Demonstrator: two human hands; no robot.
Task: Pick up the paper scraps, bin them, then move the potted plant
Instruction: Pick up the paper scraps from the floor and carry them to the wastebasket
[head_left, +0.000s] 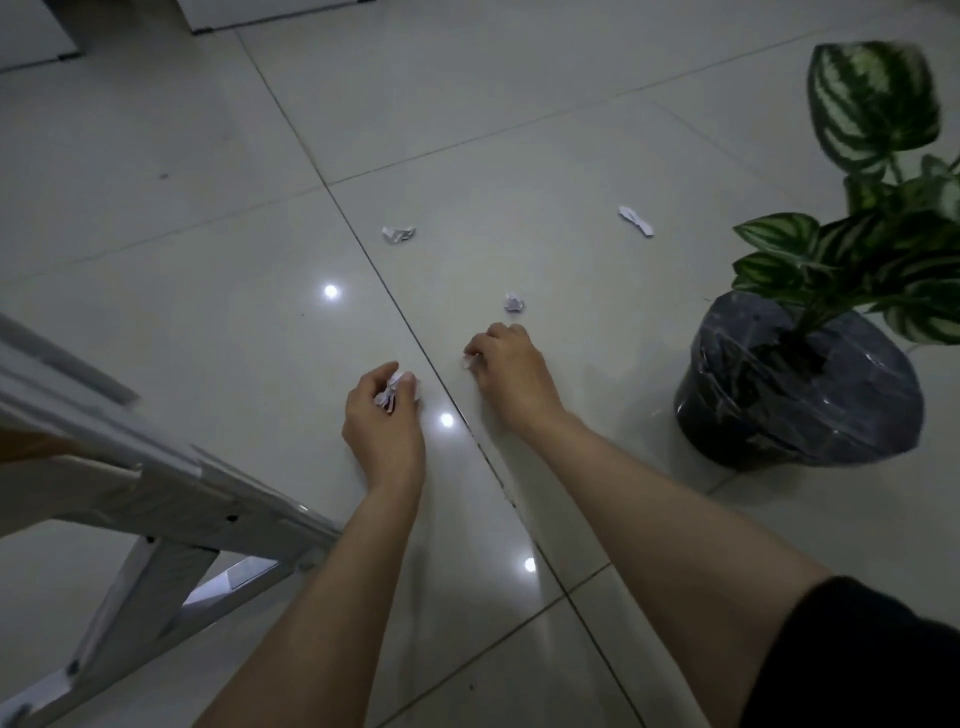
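Note:
Low over the tiled floor, my left hand (383, 415) is closed around a crumpled white paper scrap (390, 391). Just right of the tile joint, my right hand (506, 366) pinches another small scrap (469, 359) at its fingertips. Three loose scraps lie farther out: one (513, 302) just beyond my right hand, one (398, 234) near the joint, and a long one (636, 220) to the right. The potted plant (800, 384), with striped green leaves and a dark pot wrapped in clear plastic, stands on the floor at the right.
A white metal frame (171, 499) with angled legs slants across the lower left. White furniture bases (47, 49) line the far top edge. Glossy tiles (208, 291) with light reflections fill the middle. No bin is in view.

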